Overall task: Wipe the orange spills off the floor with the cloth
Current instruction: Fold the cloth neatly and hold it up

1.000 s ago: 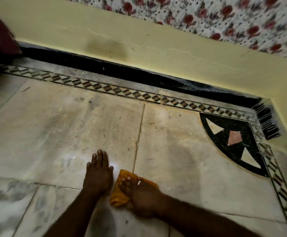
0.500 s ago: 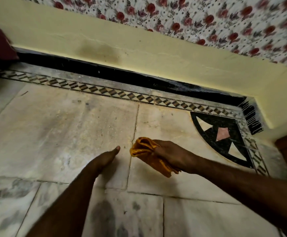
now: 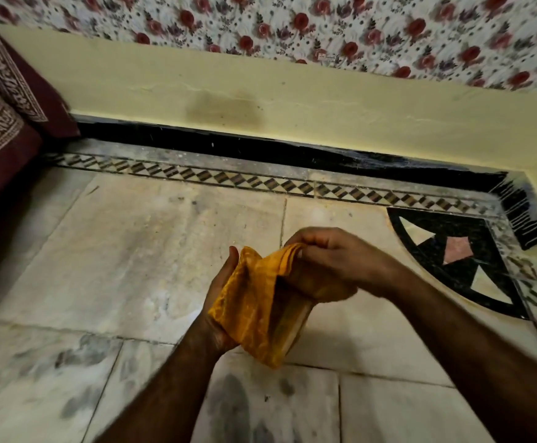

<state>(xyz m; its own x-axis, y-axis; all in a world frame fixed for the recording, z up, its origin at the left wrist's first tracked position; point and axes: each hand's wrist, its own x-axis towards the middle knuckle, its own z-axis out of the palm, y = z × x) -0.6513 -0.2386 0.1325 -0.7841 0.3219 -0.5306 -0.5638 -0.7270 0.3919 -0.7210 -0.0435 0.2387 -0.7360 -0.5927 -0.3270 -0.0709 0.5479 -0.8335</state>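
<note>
An orange-yellow cloth hangs in the air above the marble floor, held between both hands. My left hand cups it from the left with the palm under the fabric. My right hand pinches its upper folded edge from the right, and the cloth's lower end droops. Faint orange specks lie on the floor near the patterned border; no larger spill shows clearly.
A yellow wall base with a black skirting runs along the far side, flowered fabric above it. A maroon patterned cloth hangs at the left. A black inlaid corner motif sits to the right of my hands.
The cloth was pressed on the floor under my right hand a second ago. It has been lifted, and my left hand has come off the floor and joined in holding it.
</note>
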